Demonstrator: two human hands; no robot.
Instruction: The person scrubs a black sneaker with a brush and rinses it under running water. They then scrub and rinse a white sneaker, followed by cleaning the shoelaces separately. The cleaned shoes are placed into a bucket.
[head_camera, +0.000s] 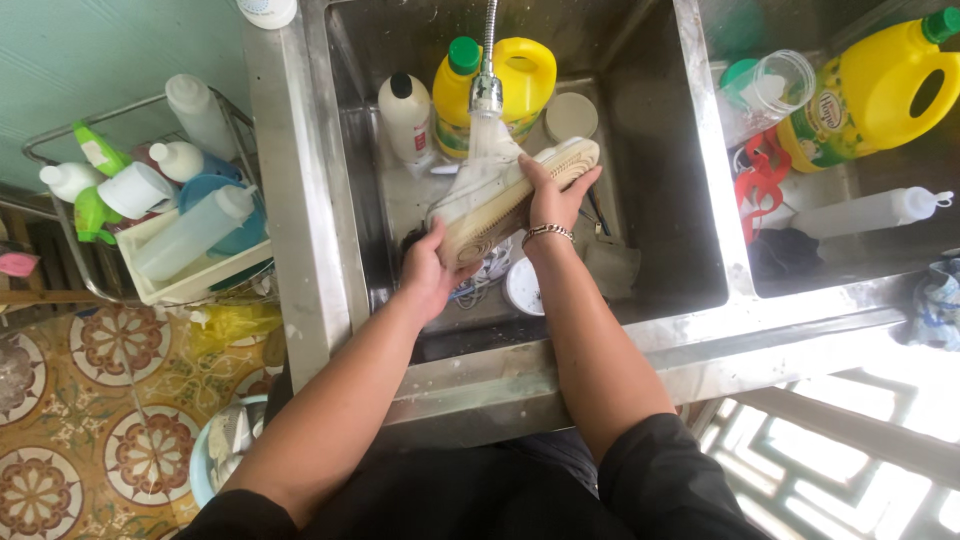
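Observation:
A white shoe (505, 195) with a tan ribbed sole lies on its side under the running tap (487, 92) in the left basin of a steel sink (320, 250). My left hand (430, 268) grips the shoe's heel end. My right hand (550, 195), with a bracelet on the wrist, holds the toe end from above. Water streams over the shoe's upper. A second shoe with laces (485, 275) lies in the basin just below it, partly hidden.
A yellow jug (500, 85) and a white bottle (405, 118) stand at the basin's back. The right basin holds another yellow jug (880, 90), a clear jar (775, 85) and a spray bottle (870, 212). A wire rack with bottles (170, 215) stands left; patterned floor tiles below.

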